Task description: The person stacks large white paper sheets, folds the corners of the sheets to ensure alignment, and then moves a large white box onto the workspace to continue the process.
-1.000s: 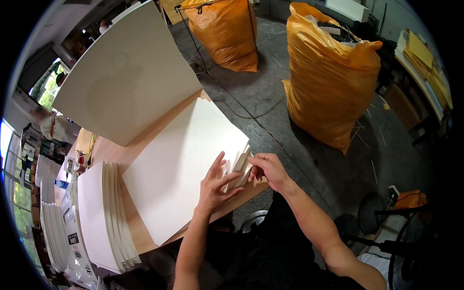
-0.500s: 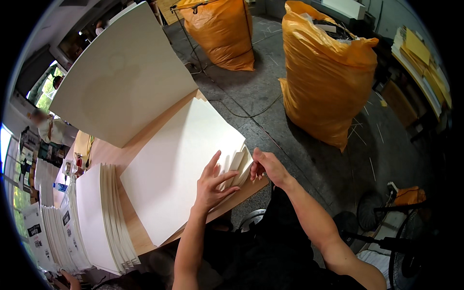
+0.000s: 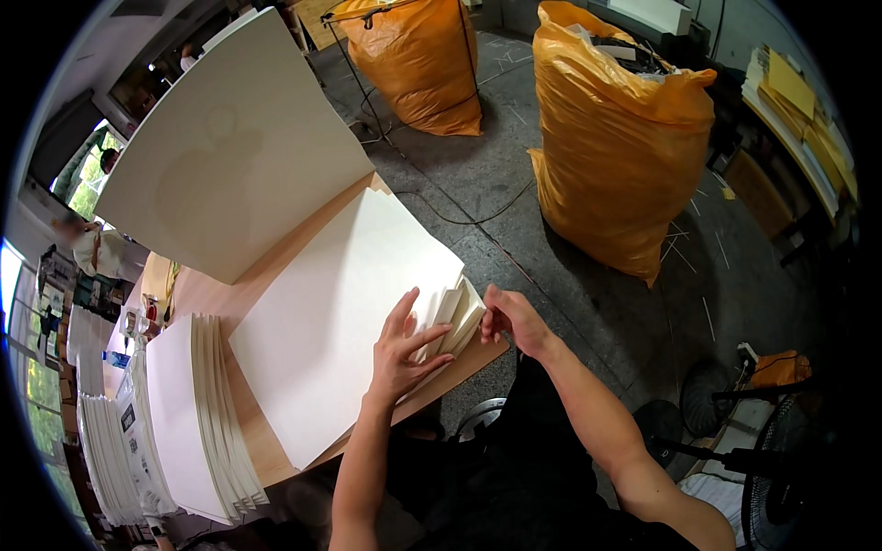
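A stack of large white sheets (image 3: 340, 294) lies on the wooden table in front of me. Its near right corner is bent up, and several sheet edges (image 3: 462, 317) fan apart there. Flat across that corner rests my left hand (image 3: 401, 354), fingers spread and touching the paper. Just right of the fanned edges is my right hand (image 3: 516, 321), its fingers curled and thumb bent over them. The fingertips meet or nearly meet the outermost edges; whether paper is pinched between them is hidden.
A large white sheet (image 3: 239, 156) stands curved upright behind the stack. More stacked sheets (image 3: 188, 413) hang over the left part of the wooden table (image 3: 253, 459). Full orange sacks (image 3: 620, 147) stand on the floor beyond. A black fan (image 3: 772, 468) is at lower right. People are far left.
The fanned sheet edges have shifted slightly right, toward my right hand. My right hand has moved very slightly right; my left hand stays in place.
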`<act>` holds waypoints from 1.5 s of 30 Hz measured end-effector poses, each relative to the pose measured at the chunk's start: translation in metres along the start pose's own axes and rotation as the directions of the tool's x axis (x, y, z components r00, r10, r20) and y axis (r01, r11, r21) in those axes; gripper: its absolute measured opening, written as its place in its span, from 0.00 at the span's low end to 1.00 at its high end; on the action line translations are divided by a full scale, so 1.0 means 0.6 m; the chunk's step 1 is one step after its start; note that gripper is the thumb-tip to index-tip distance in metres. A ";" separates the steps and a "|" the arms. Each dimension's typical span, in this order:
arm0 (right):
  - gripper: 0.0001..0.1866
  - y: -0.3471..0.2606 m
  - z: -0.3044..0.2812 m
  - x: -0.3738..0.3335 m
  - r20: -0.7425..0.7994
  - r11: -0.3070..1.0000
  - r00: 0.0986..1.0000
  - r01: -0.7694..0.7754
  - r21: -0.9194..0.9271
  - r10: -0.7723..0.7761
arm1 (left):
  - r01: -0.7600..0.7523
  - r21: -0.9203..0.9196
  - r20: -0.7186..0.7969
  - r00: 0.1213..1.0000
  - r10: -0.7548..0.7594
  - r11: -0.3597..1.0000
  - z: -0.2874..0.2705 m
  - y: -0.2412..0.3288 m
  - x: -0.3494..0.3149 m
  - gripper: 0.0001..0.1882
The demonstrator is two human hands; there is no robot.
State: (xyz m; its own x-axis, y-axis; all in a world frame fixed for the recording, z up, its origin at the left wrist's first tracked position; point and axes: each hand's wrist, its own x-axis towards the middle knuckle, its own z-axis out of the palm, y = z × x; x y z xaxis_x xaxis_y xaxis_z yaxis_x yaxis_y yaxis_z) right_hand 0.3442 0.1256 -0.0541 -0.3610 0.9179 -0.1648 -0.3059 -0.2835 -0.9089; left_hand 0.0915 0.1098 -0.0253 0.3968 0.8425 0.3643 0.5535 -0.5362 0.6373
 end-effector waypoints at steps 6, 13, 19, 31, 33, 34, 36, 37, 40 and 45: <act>0.19 -0.011 0.032 0.000 -0.106 0.783 0.962 0.137 -0.607 -0.250 | -0.016 0.019 -0.050 0.999 0.017 1.000 0.015 -0.006 -0.011 0.27; 0.18 -0.023 0.052 0.010 -0.144 0.977 0.984 -0.073 0.199 0.103 | -0.048 0.094 -0.008 0.999 0.049 0.994 0.004 0.000 -0.003 0.21; 0.17 -0.019 0.055 0.015 -0.149 0.991 0.988 -0.027 0.133 0.047 | -0.014 0.091 -0.033 0.999 0.017 0.996 0.008 -0.003 -0.004 0.27; 0.19 -0.026 0.048 0.015 -0.134 0.998 0.989 -0.068 0.016 0.069 | 0.002 0.021 -0.030 1.000 -0.001 1.000 0.005 -0.004 -0.001 0.25; 0.19 -0.024 0.047 0.015 -0.129 0.998 0.989 -0.064 0.017 0.066 | 0.005 0.014 -0.028 1.000 -0.004 1.000 0.005 -0.005 -0.001 0.25; 0.19 -0.023 0.046 0.015 -0.127 0.998 0.990 -0.062 0.017 0.064 | 0.006 0.010 -0.027 1.000 -0.006 1.000 0.006 -0.005 -0.001 0.25; 0.19 -0.023 0.045 0.014 -0.123 0.998 0.990 -0.060 0.018 0.061 | 0.012 0.005 -0.025 1.000 -0.012 1.000 0.006 -0.006 -0.001 0.25; 0.19 -0.023 0.045 0.014 -0.122 0.998 0.991 -0.059 0.018 0.060 | 0.015 0.002 -0.024 1.000 -0.015 1.000 0.006 -0.006 -0.001 0.25; 0.20 -0.030 0.048 0.011 -0.123 0.999 0.991 -0.045 -0.008 0.044 | 0.023 -0.005 -0.023 0.999 -0.023 1.000 0.005 -0.004 -0.002 0.25; 0.29 -0.018 0.036 0.011 -0.126 0.998 0.992 -0.034 -0.057 0.027 | 0.021 -0.017 -0.027 0.999 -0.021 1.000 0.006 -0.002 0.000 0.25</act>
State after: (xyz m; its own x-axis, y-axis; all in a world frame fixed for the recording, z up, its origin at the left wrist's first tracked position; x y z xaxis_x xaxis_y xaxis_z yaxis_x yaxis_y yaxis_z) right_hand 0.3261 0.1287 -0.0371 -0.2555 0.9376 -0.2359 -0.2423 -0.2983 -0.9232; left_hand 0.0933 0.1102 -0.0282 0.3652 0.8549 0.3685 0.5492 -0.5175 0.6562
